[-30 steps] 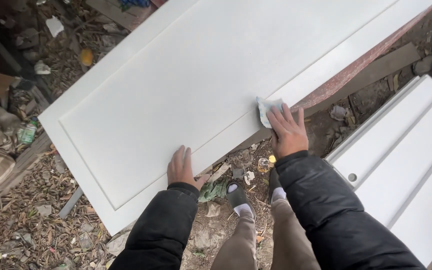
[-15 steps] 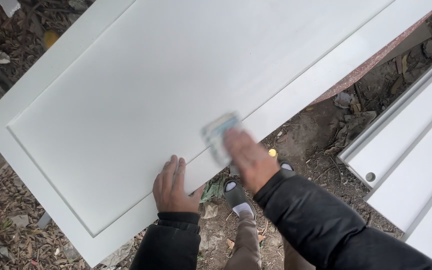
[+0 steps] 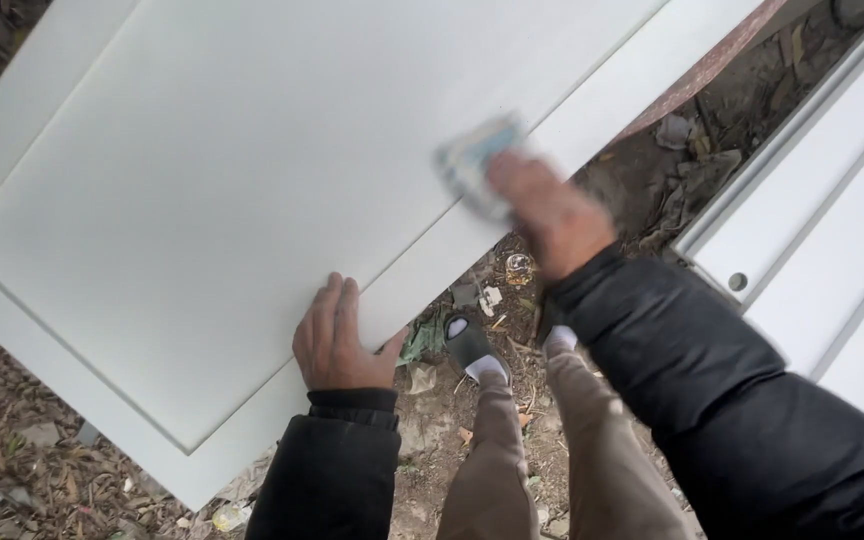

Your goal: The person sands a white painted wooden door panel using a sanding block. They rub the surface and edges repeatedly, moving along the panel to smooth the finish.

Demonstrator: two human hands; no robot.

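A large white panelled door (image 3: 252,170) lies flat across the view, raised off the ground. My left hand (image 3: 337,340) rests flat on its near edge rail, fingers together. My right hand (image 3: 547,210), blurred by motion, presses a small grey-white sanding sheet (image 3: 472,160) against the door's near rail, at the groove beside the raised panel. Both arms wear black sleeves.
A second white door (image 3: 812,220) with a round hole lies at the right. Below are my legs and dark shoes (image 3: 472,345) on bare dirt strewn with litter and dry leaves. A reddish support (image 3: 712,70) shows under the door's far right edge.
My right hand slid the sheet back and forth along the door's near rail. The view shifted, so the door fills more of the frame. My left hand stayed on the edge.
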